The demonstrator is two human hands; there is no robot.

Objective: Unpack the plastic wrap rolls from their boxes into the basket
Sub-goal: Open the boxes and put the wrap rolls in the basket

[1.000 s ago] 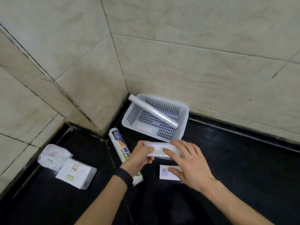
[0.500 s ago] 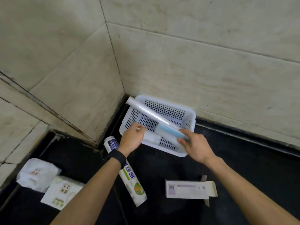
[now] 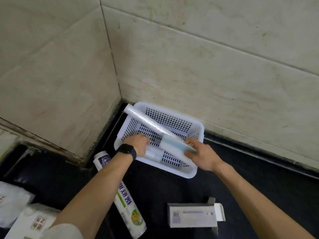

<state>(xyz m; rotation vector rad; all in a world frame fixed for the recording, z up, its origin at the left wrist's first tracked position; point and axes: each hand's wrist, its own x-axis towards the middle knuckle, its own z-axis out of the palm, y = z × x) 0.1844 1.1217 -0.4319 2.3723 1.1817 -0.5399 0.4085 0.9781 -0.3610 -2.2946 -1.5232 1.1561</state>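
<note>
A white perforated basket (image 3: 193, 174) sits in the wall corner on the black counter. A long plastic wrap roll (image 3: 143, 119) lies diagonally in it, its far end resting on the rim. Both hands are inside the basket holding a shorter plastic wrap roll (image 3: 170, 145) with a bluish tint low over the basket floor. My left hand (image 3: 140, 144) grips its left end and my right hand (image 3: 201, 155) grips its right end. An opened, flat white box (image 3: 193, 215) lies on the counter in front of the basket.
A labelled wrapped roll (image 3: 127, 206) lies on the counter under my left forearm. White tissue packs (image 3: 34, 221) sit at the lower left. Tiled walls close in behind and left of the basket.
Both hands lifted the shorter roll from above the box and carried it forward into the basket, lowering it toward the floor. The box stayed behind on the counter.
</note>
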